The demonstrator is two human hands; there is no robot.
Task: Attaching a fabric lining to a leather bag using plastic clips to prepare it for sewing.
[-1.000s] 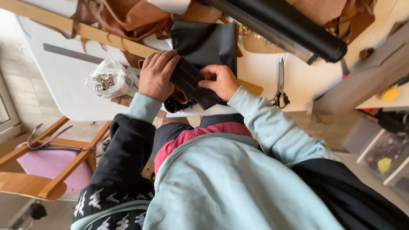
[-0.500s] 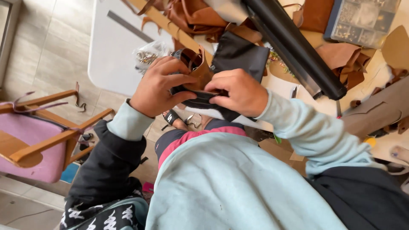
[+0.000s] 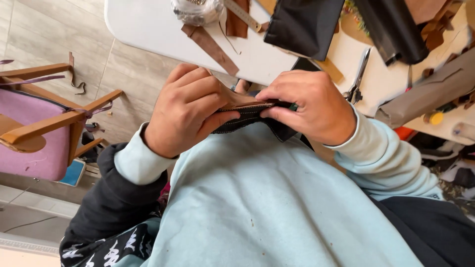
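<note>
Both of my hands hold a small stitched leather piece (image 3: 246,114), black outside and tan inside, close to my chest. My left hand (image 3: 188,111) pinches its left end between thumb and fingers. My right hand (image 3: 309,106) grips its right end, fingertips pressed on the upper edge. White stitching runs along the black edge. The hands cover most of the piece.
A white table (image 3: 148,29) lies ahead with a brown leather strip (image 3: 210,47), a clear bag of small metal parts (image 3: 195,10), a black fabric piece (image 3: 302,24), scissors (image 3: 358,74) and leather scraps. A wooden chair with a purple seat (image 3: 34,128) stands at left.
The view has come closer and tilted down. My hands have drawn the leather piece off the table edge toward my chest and turned it edge-on.
</note>
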